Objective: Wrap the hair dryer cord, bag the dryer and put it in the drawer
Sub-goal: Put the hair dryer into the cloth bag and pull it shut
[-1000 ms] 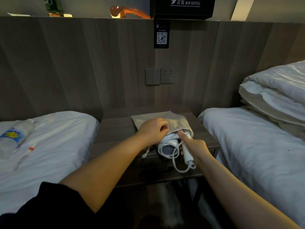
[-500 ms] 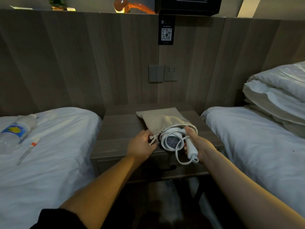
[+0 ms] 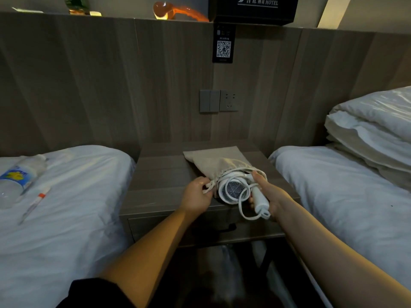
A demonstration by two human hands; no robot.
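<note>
Dryer (image 3: 233, 190) grille toward camera | left hand (image 3: 196, 194) pinches bag (image 3: 219, 164) | right hand (image 3: 270, 194) grips handle

Black box (image 3: 253, 8) on headboard ledge: white "HOTEL" legible, Chinese characters beside it unclear. Below box, black placard (image 3: 223, 46): QR code, small print unreadable.

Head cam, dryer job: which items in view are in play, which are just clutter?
In play:
- hair dryer, held by the right hand
- cord, looped around the dryer
- cloth bag, its drawstring end pinched by the left hand
- drawer of the nightstand, closed

Clutter:
- water bottle on the left bed
- pen beside it
- folded duvet
</note>
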